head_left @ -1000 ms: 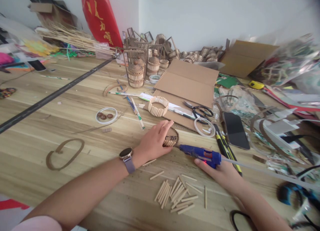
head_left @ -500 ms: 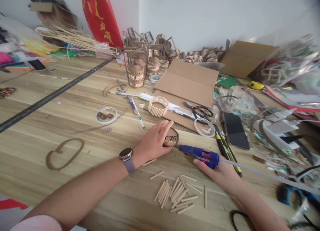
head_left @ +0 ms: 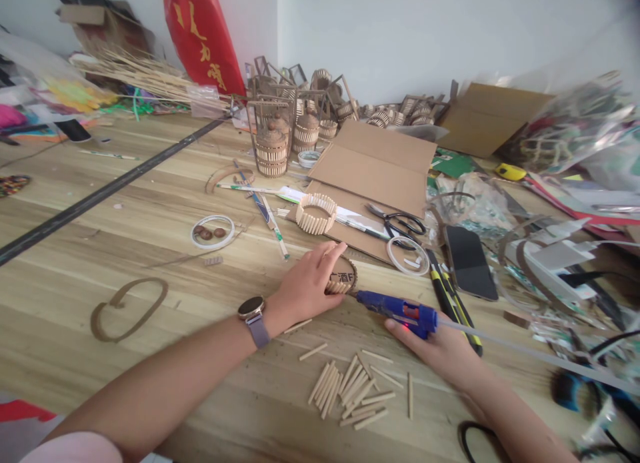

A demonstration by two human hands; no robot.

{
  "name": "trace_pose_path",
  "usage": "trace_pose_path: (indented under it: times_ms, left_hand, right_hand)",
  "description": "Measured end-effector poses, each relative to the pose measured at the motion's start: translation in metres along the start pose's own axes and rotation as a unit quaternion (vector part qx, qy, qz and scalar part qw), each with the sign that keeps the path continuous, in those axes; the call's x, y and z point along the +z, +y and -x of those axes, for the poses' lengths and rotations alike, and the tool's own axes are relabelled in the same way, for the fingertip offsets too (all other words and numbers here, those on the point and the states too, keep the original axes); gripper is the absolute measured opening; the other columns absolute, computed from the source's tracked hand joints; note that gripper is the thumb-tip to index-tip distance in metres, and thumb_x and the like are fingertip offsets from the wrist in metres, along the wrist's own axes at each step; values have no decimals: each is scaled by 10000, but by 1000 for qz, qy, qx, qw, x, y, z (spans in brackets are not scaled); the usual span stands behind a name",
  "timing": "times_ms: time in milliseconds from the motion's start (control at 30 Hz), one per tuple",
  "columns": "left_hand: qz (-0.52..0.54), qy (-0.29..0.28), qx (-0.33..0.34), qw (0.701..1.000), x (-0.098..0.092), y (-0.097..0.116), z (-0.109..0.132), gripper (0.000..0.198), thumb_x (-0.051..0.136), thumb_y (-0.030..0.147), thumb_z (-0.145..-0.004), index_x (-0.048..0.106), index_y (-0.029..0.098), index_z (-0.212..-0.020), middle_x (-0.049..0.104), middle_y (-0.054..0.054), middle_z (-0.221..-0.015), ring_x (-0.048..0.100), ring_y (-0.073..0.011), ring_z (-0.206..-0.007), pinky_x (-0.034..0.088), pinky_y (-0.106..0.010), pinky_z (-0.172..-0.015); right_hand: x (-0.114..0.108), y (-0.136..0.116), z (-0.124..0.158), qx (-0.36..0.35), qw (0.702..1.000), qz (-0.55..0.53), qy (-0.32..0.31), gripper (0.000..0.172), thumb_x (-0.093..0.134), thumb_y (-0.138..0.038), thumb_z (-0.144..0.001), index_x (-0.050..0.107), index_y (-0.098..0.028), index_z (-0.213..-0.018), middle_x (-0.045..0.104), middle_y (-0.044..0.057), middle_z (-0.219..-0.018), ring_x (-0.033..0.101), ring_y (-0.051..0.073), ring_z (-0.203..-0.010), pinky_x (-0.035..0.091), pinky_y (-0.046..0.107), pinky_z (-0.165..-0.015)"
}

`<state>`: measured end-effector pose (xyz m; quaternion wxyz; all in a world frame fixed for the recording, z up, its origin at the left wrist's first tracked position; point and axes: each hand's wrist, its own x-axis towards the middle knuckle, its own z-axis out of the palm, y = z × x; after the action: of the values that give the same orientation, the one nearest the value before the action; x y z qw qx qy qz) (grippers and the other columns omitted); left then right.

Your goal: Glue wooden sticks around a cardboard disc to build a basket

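Left hand (head_left: pixel 306 284) holds round piece (head_left: pixel 346 271), unmoved; right hand (head_left: pixel 444 345) grasps glue gun (head_left: pixel 397 308), edged slightly leftward since a second ago; contact at nozzle (head_left: pixel 355 294) unclear.

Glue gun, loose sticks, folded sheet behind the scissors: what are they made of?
Glue gun: likely hard plastic; blue, moulded-looking body, though the nozzle material is too small to tell.
Loose sticks: probably bare wood or bamboo, can't tell which; pale tan, matte, no paint showing.
Folded sheet: looks like uncoated cardboard; plain matte brown with a crease across it.
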<state>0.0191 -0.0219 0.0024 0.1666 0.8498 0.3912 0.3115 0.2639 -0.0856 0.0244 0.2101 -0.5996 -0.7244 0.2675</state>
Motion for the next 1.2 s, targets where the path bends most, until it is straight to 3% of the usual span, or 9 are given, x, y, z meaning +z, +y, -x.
trace_pose_path:
  times_ms: [367, 600, 733, 833, 1000, 1100, 1200]
  left_hand:
    - [-9, -5, -1, 1000, -2, 3, -2, 856, 739, 168, -711, 247, 167, -1411, 415, -183, -1404, 408, -328, -1331, 389, -504, -1097]
    - [-3, -5, -4, 1000, -2, 3, -1, 858, 729, 177, -721, 231, 201, -1419, 410, -172, -1417, 408, -325, -1334, 388, -515, -1095]
    - [-7, -6, 1, 1000, -2, 2, -1, 865, 732, 195, -723, 221, 196, -1421, 406, -180, -1417, 403, -324, -1337, 386, -516, -1093]
    - [-6, 4, 10, 1000, -1, 1, 0, 863, 723, 194, -732, 209, 219, -1425, 411, -173, -1412, 403, -322, -1338, 385, -522, -1090]
    - [-3, 4, 11, 1000, -2, 1, -1, 873, 735, 196, -728, 210, 213, -1425, 411, -176, -1410, 416, -326, -1325, 395, -521, -1085]
    - [-6, 1, 10, 1000, -2, 1, -1, 874, 738, 199, -727, 212, 205, -1425, 410, -177, -1411, 413, -325, -1327, 395, -516, -1086]
    - [-6, 1, 7, 1000, -2, 2, -1, 867, 725, 209, -740, 203, 220, -1432, 404, -169, -1417, 404, -325, -1335, 391, -525, -1084]
  right_hand:
    - [1, 0, 0, 19, 1000, 17, 10, 394, 560, -534, -782, 709, -184, -886, 768, 91, -872, 719, 283, -811, 580, 394, -766]
    - [-1, -7, 1, 12, 1000, 4, 19, 331, 579, -500, -778, 703, -202, -852, 769, 78, -843, 715, 272, -776, 581, 372, -723]
    - [-1, -5, -2, 48, 996, -49, 55, 324, 577, -530, -787, 676, -221, -779, 728, 46, -685, 669, 225, -611, 556, 331, -575]
    - [0, -1, -6, 118, 983, -131, 54, 450, 571, -640, -769, 628, -203, -678, 650, 33, -545, 595, 179, -483, 497, 290, -464]
    - [-6, -1, -11, 156, 956, -248, -1, 505, 598, -677, -738, 638, -180, -815, 722, 90, -803, 680, 213, -728, 536, 294, -623]
    - [-13, 0, -11, 143, 980, -141, 0, 474, 540, -655, -781, 635, -191, -802, 699, 70, -749, 653, 216, -677, 509, 308, -585]
    - [-16, 2, -7, 79, 991, 75, 82, 442, 485, -600, -825, 659, -194, -830, 687, 86, -769, 635, 250, -695, 504, 371, -639]
